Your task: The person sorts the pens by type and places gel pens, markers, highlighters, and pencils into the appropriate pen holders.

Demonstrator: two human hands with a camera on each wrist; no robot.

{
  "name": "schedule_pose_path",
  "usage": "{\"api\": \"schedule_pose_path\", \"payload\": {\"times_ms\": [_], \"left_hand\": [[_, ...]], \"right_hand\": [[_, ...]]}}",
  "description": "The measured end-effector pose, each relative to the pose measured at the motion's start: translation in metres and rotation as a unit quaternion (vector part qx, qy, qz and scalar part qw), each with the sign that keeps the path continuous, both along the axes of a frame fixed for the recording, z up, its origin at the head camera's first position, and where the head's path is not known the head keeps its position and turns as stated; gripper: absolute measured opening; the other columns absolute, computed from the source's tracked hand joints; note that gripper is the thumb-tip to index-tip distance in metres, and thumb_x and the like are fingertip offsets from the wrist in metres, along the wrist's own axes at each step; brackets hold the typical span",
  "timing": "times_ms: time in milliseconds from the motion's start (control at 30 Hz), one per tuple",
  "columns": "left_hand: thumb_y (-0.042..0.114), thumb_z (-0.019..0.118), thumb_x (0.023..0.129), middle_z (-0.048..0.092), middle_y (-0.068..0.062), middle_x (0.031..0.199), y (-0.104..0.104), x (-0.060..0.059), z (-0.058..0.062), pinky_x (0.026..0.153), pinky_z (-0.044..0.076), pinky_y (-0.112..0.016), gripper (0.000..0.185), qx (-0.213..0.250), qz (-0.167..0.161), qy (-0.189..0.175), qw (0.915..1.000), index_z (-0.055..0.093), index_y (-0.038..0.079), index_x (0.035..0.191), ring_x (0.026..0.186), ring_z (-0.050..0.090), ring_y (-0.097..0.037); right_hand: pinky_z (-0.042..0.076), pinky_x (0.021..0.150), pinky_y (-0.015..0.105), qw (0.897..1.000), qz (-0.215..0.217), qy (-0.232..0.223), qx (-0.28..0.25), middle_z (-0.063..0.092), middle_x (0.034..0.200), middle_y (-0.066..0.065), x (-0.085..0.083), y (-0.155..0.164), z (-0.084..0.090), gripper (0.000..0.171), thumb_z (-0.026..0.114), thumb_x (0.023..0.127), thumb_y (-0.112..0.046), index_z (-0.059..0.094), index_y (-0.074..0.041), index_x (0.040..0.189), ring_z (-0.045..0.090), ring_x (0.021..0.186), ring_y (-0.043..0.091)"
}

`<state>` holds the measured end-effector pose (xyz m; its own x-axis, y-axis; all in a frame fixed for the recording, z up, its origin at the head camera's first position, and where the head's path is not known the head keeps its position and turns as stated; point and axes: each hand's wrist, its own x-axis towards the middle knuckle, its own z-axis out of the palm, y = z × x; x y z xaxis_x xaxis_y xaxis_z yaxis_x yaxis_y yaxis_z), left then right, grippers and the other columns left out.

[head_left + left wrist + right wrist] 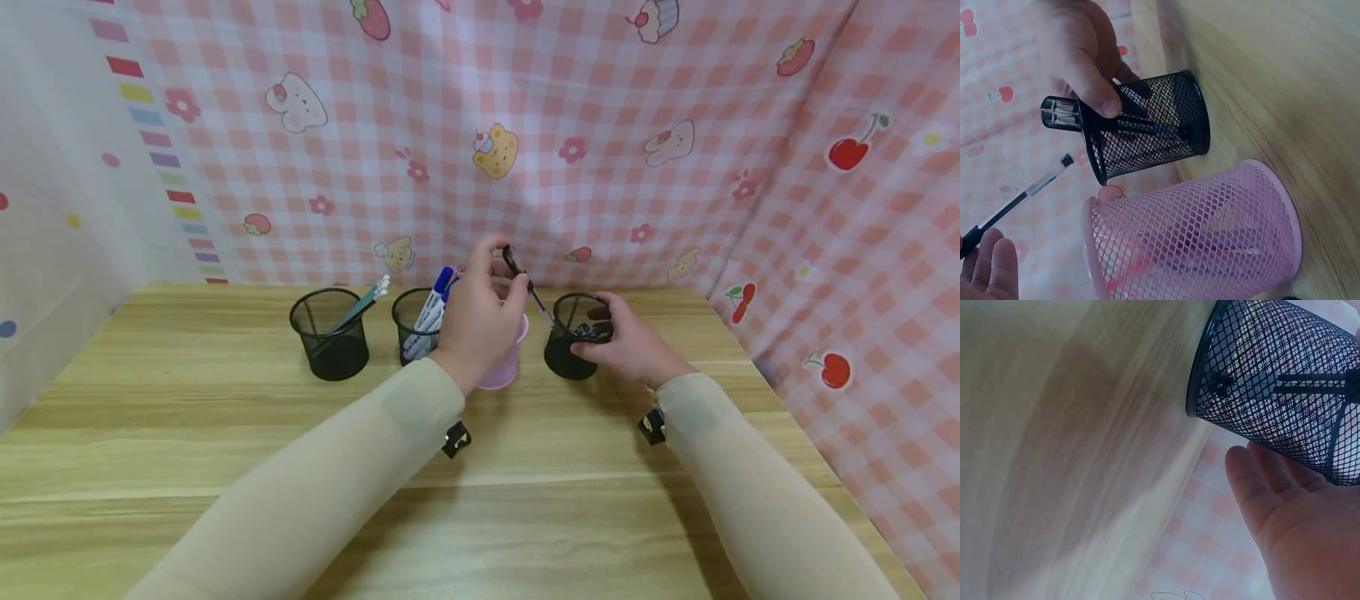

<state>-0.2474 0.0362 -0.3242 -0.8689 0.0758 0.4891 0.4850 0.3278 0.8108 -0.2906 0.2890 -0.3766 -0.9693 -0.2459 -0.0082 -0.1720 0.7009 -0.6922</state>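
My left hand (504, 282) pinches a black pen (527, 286) and holds it slanted above a pink mesh cup (512, 360). In the left wrist view the pen (1019, 200) points toward the rim of a black mesh cup (1147, 128), beside the pink mesh cup (1204, 234). My right hand (602, 331) grips this black mesh cup (567, 343), thumb over its rim, and several dark pens stand inside. The right wrist view shows the cup (1279, 381) against my palm.
Two more black mesh cups stand to the left on the wooden table (225, 467): one (330, 337) with teal pens, one (416, 327) with blue-capped markers. A pink checked cloth (570, 125) walls the back and right side.
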Motion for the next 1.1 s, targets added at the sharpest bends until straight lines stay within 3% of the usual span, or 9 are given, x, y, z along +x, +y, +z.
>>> {"api": "schedule_pose_path", "payload": {"times_ms": [333, 633, 900, 1100], "left_hand": [[0.017, 0.060, 0.108, 0.071, -0.010, 0.111, 0.013, -0.016, -0.004, 0.079, 0.061, -0.036, 0.039, 0.025, 0.032, 0.025, 0.9988, 0.046, 0.014, 0.144, 0.092, 0.074, -0.021], [0.020, 0.060, 0.109, 0.074, -0.005, 0.119, 0.025, -0.015, -0.009, 0.088, 0.062, -0.034, 0.033, -0.016, 0.016, -0.017, 0.9996, 0.053, 0.017, 0.141, 0.106, 0.074, -0.017], [0.028, 0.060, 0.109, 0.077, -0.005, 0.125, 0.028, -0.011, -0.016, 0.073, 0.060, -0.033, 0.029, -0.070, 0.021, -0.057, 0.9957, 0.058, 0.020, 0.137, 0.092, 0.075, -0.016], [0.033, 0.057, 0.110, 0.076, 0.000, 0.127, 0.024, -0.009, -0.015, 0.077, 0.059, -0.029, 0.031, -0.099, 0.008, -0.071, 0.9926, 0.061, 0.021, 0.138, 0.096, 0.074, -0.013]], "right_hand": [[0.039, 0.119, 0.060, 1.000, 0.003, -0.004, -0.001, 0.052, 0.150, 0.023, 0.002, -0.003, 0.002, 0.089, 0.081, 0.093, -0.029, 0.028, -0.006, 0.160, 0.053, 0.138, 0.042], [0.038, 0.120, 0.059, 1.000, 0.004, -0.009, -0.010, 0.048, 0.154, 0.025, 0.001, -0.004, 0.000, 0.090, 0.080, 0.094, -0.027, 0.025, -0.005, 0.161, 0.050, 0.141, 0.043], [0.038, 0.120, 0.059, 1.000, 0.002, -0.011, -0.015, 0.048, 0.154, 0.025, 0.000, -0.004, -0.001, 0.090, 0.080, 0.094, -0.025, 0.024, -0.004, 0.161, 0.051, 0.140, 0.043], [0.037, 0.121, 0.059, 1.000, 0.000, -0.012, -0.018, 0.047, 0.155, 0.026, 0.001, -0.003, -0.002, 0.092, 0.080, 0.094, -0.025, 0.022, -0.004, 0.162, 0.049, 0.142, 0.043]]}}
